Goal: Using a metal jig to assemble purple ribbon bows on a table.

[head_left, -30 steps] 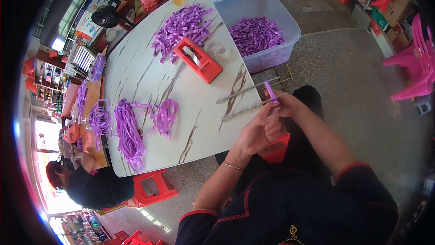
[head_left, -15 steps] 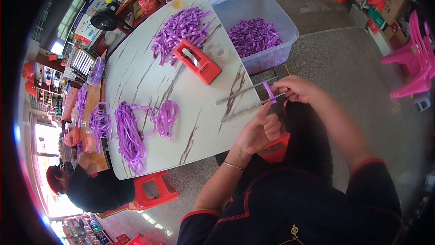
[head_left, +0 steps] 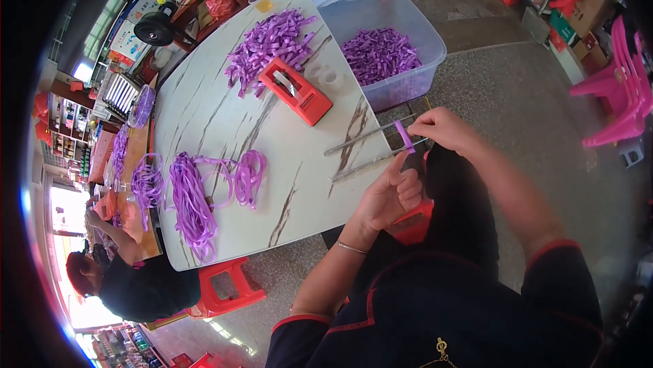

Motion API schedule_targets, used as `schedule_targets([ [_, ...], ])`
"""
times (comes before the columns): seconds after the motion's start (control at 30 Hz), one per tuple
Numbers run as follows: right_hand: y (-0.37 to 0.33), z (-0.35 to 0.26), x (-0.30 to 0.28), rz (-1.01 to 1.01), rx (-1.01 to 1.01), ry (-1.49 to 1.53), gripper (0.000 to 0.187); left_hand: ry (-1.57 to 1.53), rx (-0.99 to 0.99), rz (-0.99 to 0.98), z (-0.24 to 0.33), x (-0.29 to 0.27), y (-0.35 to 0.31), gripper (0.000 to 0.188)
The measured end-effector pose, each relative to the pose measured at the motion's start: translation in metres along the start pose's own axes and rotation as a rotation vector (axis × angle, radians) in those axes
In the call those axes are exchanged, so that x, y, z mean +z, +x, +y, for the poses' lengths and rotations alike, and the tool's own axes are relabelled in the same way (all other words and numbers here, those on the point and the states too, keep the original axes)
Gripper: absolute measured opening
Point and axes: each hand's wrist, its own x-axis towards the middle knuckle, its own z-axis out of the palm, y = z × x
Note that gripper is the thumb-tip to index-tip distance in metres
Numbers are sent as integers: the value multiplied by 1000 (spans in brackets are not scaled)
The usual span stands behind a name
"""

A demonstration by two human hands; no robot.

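Observation:
A short loop of purple ribbon (head_left: 403,135) sits across two parallel metal rods (head_left: 360,142) that jut over the table's right edge. My left hand (head_left: 392,194) is below it, its raised fingertip pressed to the ribbon's lower end and the other fingers curled in. From the right, my right hand (head_left: 442,128) pinches at the ribbon between the rods; the exact grip is partly hidden by the fingers. A red tape dispenser (head_left: 296,92) stands on the table beyond the rods, with clear tape rolls (head_left: 331,80) beside it.
The marble-patterned table (head_left: 272,184) carries a heap of purple ribbon pieces (head_left: 272,45) and long ribbon hanks (head_left: 190,201). A clear plastic bin (head_left: 408,86) of ribbon pieces stands by its right edge. Another person (head_left: 143,279) sits at far left; a red stool (head_left: 235,286) is nearby.
My right hand has shifted slightly up and left, its fingertips now closer to the ribbon. My left hand stays almost in place. The other person's arm has come up and stretched forward.

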Motion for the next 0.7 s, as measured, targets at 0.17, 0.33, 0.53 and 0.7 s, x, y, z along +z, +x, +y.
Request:
schedule_targets([
  [0.17,2,11,1,-6,-8,187,24,1,4,3,0,0,0,46],
  [0.33,5,21,0,-110,300,434,20,-19,-2,-12,1,-2,0,47],
  [0.53,18,52,17,-354,348,862,17,-15,-11,-22,1,-2,1,49],
  [0.7,30,81,54,-505,290,1245,15,-1,-8,0,1,2,2,52],
])
